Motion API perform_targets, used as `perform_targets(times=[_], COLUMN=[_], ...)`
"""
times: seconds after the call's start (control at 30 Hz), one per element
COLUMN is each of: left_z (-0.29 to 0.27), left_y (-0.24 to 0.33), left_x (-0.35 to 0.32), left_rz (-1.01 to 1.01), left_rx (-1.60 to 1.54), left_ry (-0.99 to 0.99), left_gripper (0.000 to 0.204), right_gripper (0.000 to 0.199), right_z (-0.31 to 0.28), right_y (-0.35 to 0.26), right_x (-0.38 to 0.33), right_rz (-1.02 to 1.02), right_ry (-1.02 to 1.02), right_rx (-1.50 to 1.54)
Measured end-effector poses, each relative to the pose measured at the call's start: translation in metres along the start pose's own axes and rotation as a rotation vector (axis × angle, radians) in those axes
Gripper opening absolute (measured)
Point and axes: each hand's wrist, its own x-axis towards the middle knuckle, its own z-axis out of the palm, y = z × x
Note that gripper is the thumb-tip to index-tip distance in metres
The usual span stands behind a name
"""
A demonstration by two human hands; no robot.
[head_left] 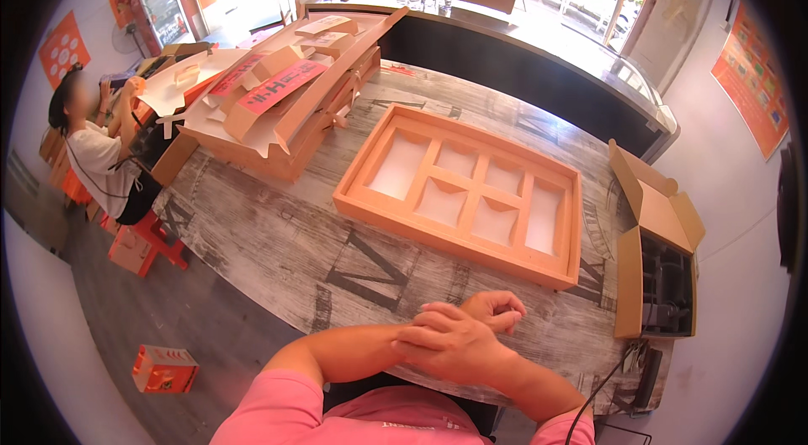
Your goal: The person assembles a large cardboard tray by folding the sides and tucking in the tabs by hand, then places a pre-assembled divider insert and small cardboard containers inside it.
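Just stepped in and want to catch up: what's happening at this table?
A person in a pink top sits at the patterned table, right hand laid over the left hand at the near edge, holding nothing. In front of them lies an orange tray with six empty compartments. A stack of flat orange cardboard sits far left, an open brown carton at right. Another person sits off to the left.
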Motion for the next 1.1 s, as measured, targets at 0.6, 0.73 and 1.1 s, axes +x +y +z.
perform_targets(times=[0.6, 0.73, 1.1], left_z=[-0.007, -0.009, -0.018], left_y=[0.008, 0.009, 0.012], left_x=[0.007, 0.008, 0.005], left_rz=[-0.105, -0.127, -0.165], left_rx=[-0.057, -0.084, -0.086], left_ry=[0.185, 0.178, 0.027], left_gripper=[0.013, 0.016, 0.018], right_gripper=[0.026, 0.023, 0.045], right_z=[0.012, 0.005, 0.022], right_y=[0.017, 0.025, -0.004], right_x=[-0.017, -0.025, -0.013], right_rz=[0.065, 0.075, 0.082], right_ry=[0.009, 0.015, -0.044], right_rx=[0.063, 0.064, 0.019])
